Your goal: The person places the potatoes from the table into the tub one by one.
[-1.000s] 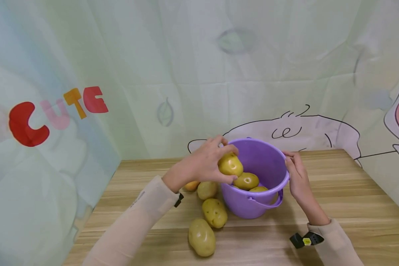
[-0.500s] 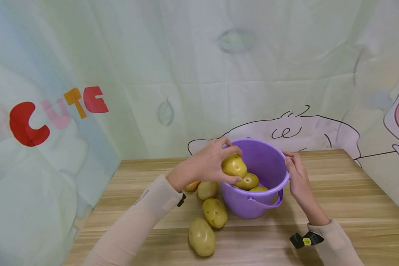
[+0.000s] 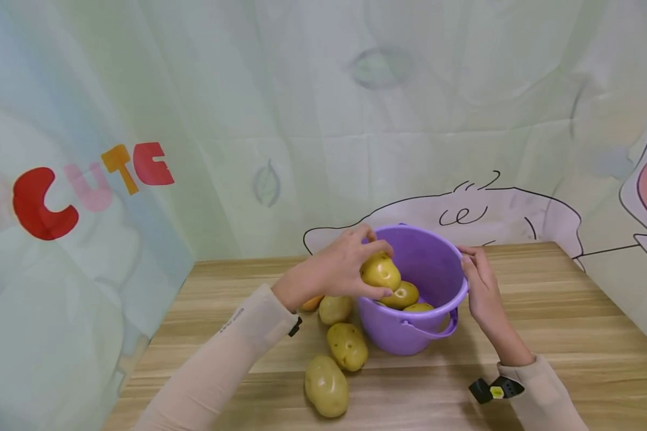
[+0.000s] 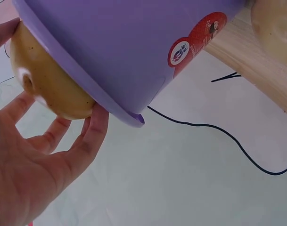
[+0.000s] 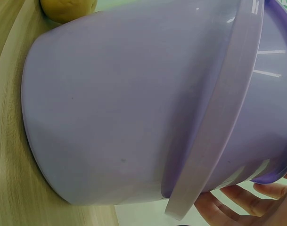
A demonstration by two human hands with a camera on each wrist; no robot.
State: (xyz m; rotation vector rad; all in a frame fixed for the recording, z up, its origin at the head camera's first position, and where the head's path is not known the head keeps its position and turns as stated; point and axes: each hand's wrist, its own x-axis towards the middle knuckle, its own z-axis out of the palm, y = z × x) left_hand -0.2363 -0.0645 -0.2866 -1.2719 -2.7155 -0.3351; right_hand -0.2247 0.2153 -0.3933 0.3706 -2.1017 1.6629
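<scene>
A purple bucket (image 3: pixel 396 335) stands on the wooden table, its handle (image 3: pixel 442 330) hanging down at the front. My left hand (image 3: pixel 334 266) grips a yellow potato (image 3: pixel 380 272) at the bucket's left rim, thumb in front and fingers over the top. In the left wrist view the held potato (image 4: pixel 51 77) shows just past the rim, fingers spread around it. Inside the bucket lie another potato (image 3: pixel 405 294) and part of a further one (image 3: pixel 419 307); anything deeper is hidden. My right hand (image 3: pixel 484 290) holds the bucket's right rim, fingers outside in the right wrist view.
Left of the bucket, potatoes lie on the table: one beside it (image 3: pixel 335 310), one nearer (image 3: pixel 347 347), one closest to me (image 3: pixel 326 386). An orange rounded thing (image 3: pixel 311 303) is partly hidden behind my left wrist. A printed curtain (image 3: pixel 280 197) hangs behind the table.
My left hand has shifted slightly right with the potato, further over the bucket's opening, and then nearly stopped. The right hand and the bucket have stayed in place.
</scene>
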